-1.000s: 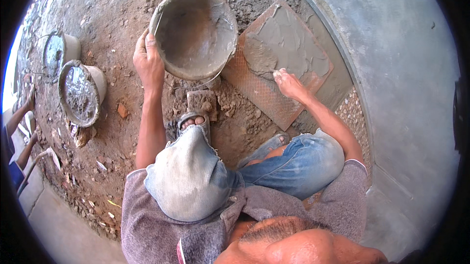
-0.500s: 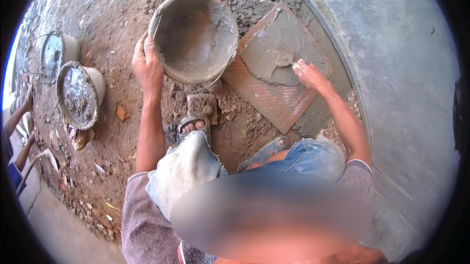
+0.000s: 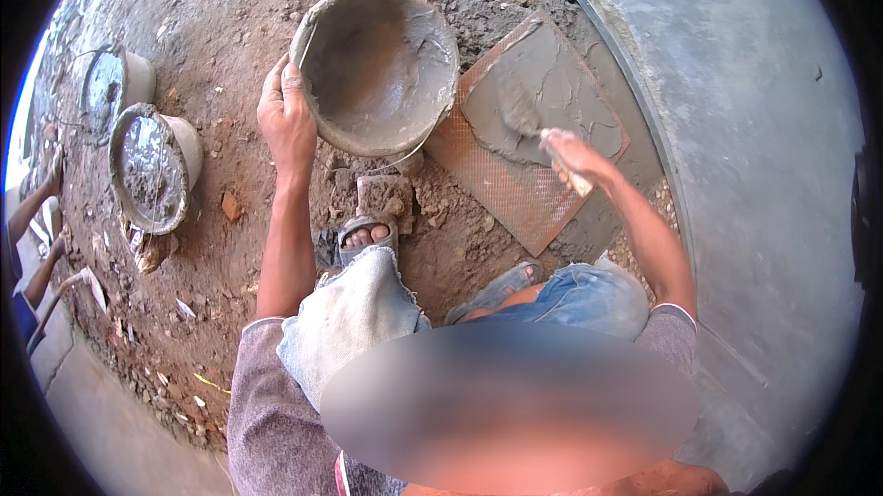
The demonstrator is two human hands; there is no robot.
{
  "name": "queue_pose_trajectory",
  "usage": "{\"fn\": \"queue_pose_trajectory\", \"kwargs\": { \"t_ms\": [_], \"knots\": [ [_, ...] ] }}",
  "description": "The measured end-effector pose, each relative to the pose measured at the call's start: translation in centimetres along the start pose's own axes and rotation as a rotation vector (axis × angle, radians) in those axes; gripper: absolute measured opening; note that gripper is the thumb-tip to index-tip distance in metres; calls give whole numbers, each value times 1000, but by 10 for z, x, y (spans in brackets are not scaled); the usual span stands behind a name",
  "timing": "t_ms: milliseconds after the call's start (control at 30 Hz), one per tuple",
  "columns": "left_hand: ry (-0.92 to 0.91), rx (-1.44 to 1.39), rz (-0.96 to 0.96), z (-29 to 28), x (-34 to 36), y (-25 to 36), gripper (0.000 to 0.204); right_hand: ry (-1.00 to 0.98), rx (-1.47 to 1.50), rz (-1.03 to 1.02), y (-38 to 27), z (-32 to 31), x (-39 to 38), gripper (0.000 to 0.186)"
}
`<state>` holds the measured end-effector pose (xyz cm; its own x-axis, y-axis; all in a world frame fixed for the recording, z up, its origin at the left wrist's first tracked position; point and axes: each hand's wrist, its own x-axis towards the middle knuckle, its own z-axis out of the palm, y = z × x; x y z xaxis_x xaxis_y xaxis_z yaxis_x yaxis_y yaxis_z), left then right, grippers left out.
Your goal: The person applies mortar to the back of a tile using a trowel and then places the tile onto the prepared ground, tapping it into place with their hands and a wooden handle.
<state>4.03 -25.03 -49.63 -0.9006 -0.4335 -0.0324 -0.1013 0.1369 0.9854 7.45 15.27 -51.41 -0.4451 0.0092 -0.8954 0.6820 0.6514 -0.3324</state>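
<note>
My left hand grips the left rim of a round metal pan smeared with grey mortar, which tilts on the dirt ground. My right hand holds a trowel by its handle. The trowel's blade rests in a patch of wet grey mortar spread over a reddish flat tile lying on the ground beside the pan.
A grey curved concrete wall rises at the right. Two mortar-stained buckets stand at the left. A brick piece lies under the pan, near my sandalled feet. Another person's limbs show at the far left.
My right hand moved right and back over the tile, dragging the trowel through the mortar. My left hand stayed on the pan's rim.
</note>
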Motion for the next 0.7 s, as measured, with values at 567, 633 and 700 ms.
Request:
{"fn": "queue_pose_trajectory", "kwargs": {
  "t_ms": [567,633,700],
  "knots": [
    [-5,-12,8,-3,2,-4,30,155,-394,-66,32,15,-16,47],
    [-3,1,14,-2,2,-4,30,-7,-212,-29,28,20,-23,45],
    [-8,1,1,-1,2,-4,30,-97,-208,-101,21,33,-27,46]
  ]
}}
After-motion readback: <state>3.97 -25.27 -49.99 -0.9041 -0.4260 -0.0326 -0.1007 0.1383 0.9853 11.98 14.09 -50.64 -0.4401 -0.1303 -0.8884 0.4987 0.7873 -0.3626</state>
